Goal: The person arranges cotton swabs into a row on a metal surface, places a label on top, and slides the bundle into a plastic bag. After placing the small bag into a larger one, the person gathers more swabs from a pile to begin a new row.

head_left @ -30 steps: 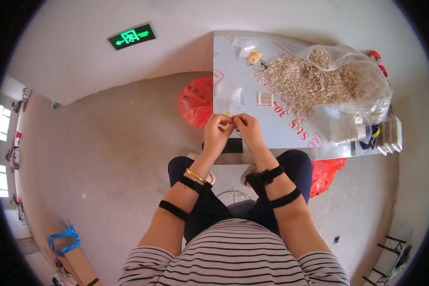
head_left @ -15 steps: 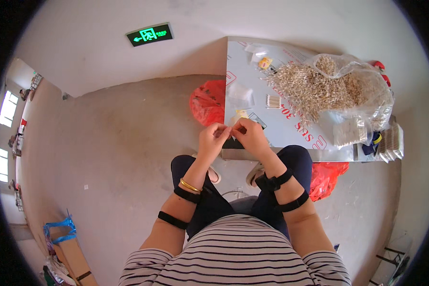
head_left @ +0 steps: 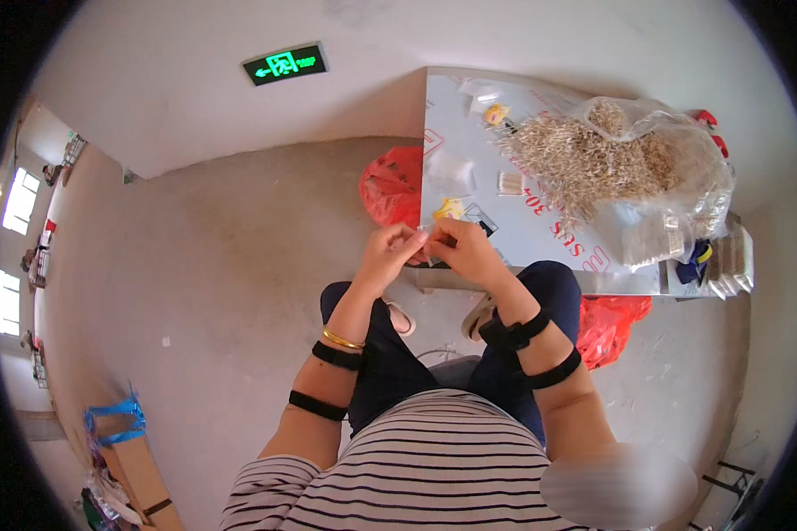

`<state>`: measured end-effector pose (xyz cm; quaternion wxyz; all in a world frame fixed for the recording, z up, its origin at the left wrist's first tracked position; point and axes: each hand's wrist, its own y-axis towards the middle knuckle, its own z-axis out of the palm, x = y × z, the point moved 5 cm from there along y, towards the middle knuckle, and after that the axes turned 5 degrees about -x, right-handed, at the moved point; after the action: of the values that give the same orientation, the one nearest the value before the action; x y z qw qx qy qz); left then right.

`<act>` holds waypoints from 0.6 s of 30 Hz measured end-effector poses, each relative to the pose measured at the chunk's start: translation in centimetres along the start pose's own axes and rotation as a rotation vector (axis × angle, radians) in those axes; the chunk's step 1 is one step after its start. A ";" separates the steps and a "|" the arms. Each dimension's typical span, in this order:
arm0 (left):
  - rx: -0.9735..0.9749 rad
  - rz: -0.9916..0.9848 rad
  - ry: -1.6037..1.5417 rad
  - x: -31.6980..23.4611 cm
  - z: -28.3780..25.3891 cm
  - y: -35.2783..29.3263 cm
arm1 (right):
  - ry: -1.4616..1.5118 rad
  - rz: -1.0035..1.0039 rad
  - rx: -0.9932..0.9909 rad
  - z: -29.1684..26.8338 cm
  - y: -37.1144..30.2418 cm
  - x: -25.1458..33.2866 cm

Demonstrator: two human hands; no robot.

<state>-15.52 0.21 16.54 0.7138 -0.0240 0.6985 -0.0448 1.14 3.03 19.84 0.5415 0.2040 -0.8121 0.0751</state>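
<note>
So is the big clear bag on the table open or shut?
Open: loose cotton swabs spread out of the clear bag onto the tabletop.

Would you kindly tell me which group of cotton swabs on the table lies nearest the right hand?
The small swab bundle, set in a neat row; the large swab heap is tangled and farther from the right hand.

wall (head_left: 177, 102): green exit sign (head_left: 285, 64), left arrow (head_left: 262, 73) | tabletop (head_left: 514, 234): red lettering (head_left: 563, 233), partly unclear

Smooth metal-looking tabletop (head_left: 480, 133), glossy plastic bag (head_left: 707, 173) — crinkled, matt floor (head_left: 239, 265), cloth shirt (head_left: 443, 473)
</note>
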 end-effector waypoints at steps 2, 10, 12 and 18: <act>-0.011 -0.068 -0.072 -0.1 0.2 -0.2 | 0.110 -0.007 -0.004 0.0 -0.2 0.1; -0.058 -0.043 -0.130 -0.6 1.4 -0.5 | 0.150 -0.013 -0.040 -0.5 -0.7 -0.8; -0.216 0.263 0.553 -2.4 1.5 -0.9 | 0.125 -0.008 -0.065 -0.3 -0.8 -1.3; -0.268 0.251 0.810 -2.8 2.1 -1.1 | -0.274 -0.074 -0.341 -0.9 -1.2 -1.2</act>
<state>-13.51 -0.72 19.49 0.3729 -0.0120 0.9190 0.1272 2.81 2.61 18.99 0.4553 0.1473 -0.8710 -0.1115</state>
